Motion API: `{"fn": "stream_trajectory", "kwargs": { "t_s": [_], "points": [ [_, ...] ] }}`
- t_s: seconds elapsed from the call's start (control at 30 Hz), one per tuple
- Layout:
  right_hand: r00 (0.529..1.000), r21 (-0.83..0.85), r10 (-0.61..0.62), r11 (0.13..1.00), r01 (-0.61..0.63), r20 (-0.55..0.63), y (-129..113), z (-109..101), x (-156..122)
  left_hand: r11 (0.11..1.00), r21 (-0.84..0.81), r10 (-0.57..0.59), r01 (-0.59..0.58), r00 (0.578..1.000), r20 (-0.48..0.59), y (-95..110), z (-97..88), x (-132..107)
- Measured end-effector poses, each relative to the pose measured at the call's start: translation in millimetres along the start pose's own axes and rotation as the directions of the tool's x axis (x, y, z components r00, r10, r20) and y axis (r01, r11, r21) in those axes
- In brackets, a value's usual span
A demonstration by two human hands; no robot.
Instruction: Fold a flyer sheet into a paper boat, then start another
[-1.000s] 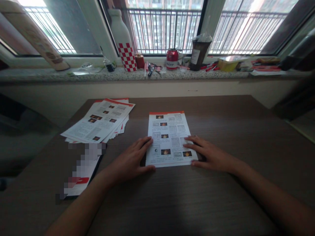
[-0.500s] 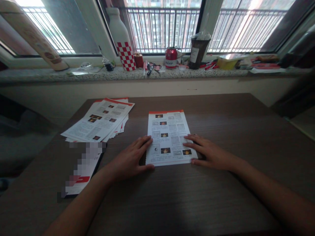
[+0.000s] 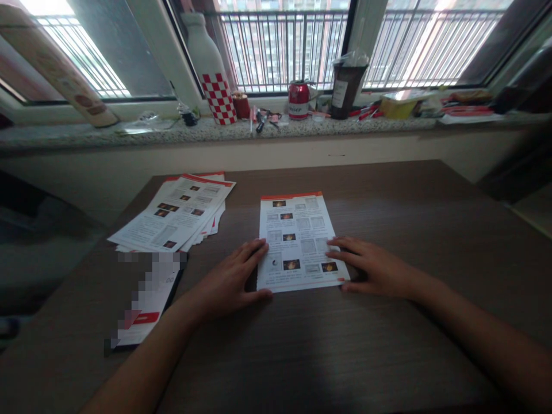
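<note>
A printed sheet of paper (image 3: 297, 247) with an orange top edge, small pictures and text lies flat on the brown table (image 3: 310, 351). My left hand (image 3: 235, 273) rests at its left edge, fingers stretched and fingertips touching the paper. On the other side, my right hand (image 3: 371, 267) lies with spread fingers, its fingertips over the right edge and the thumb by the lower right corner. Neither hand grips anything. Left of them is a fanned pile of similar printed sheets (image 3: 181, 210).
Below the pile lies a partly blurred, phone-like flat thing (image 3: 149, 316), near my left forearm. Along the stone windowsill (image 3: 164, 135) stand a checkered bottle (image 3: 219, 98), a red can (image 3: 299, 100), a dark drink cup (image 3: 345, 89) and a yellow container (image 3: 397, 107).
My right hand has slid slightly to the right, uncovering a little more of the sheet's lower right corner. The left hand and the pile stay practically where they were.
</note>
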State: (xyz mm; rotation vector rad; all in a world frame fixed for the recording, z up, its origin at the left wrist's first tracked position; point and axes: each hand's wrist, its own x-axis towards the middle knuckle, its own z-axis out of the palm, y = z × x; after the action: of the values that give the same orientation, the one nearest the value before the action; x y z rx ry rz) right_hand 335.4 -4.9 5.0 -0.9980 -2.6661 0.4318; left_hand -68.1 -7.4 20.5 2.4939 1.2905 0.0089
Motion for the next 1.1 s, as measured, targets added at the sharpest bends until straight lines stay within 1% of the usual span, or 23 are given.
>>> {"fn": "stream_trajectory", "kwargs": {
  "t_s": [0.17,0.33,0.5,0.6,0.73,0.93,1.1],
  "points": [
    [1.000,0.046,-0.003,0.999,0.003,-0.007,0,-2,-2,1.000,0.002,0.001,-0.001,1.000,0.004,-1,1.1,0],
    [1.000,0.082,0.002,0.997,-0.001,-0.017,-1,-5,-2,1.000,-0.013,0.013,-0.013,1.000,-0.027,-3,2.5,-1],
    [1.000,0.088,-0.005,0.996,0.003,0.020,-2,-8,-2,1.000,-0.005,0.027,-0.028,0.999,-0.041,-5,3.6,0],
    [1.000,0.084,-0.006,0.996,0.004,0.023,-3,-10,-2,1.000,-0.011,0.029,-0.029,0.998,-0.052,-5,3.1,0],
    [1.000,0.108,-0.010,0.994,0.008,0.014,-5,-11,-3,1.000,-0.005,0.005,-0.005,1.000,-0.024,-3,1.7,0],
    [0.998,0.089,-0.032,0.996,0.027,0.060,-6,-11,-2,1.000,-0.006,0.013,-0.013,0.999,-0.047,-2,1.2,0],
    [0.997,0.111,-0.047,0.993,0.041,0.054,-6,-11,-2,1.000,0.001,0.005,-0.005,1.000,-0.026,-1,-1.3,-1]
  ]
}}
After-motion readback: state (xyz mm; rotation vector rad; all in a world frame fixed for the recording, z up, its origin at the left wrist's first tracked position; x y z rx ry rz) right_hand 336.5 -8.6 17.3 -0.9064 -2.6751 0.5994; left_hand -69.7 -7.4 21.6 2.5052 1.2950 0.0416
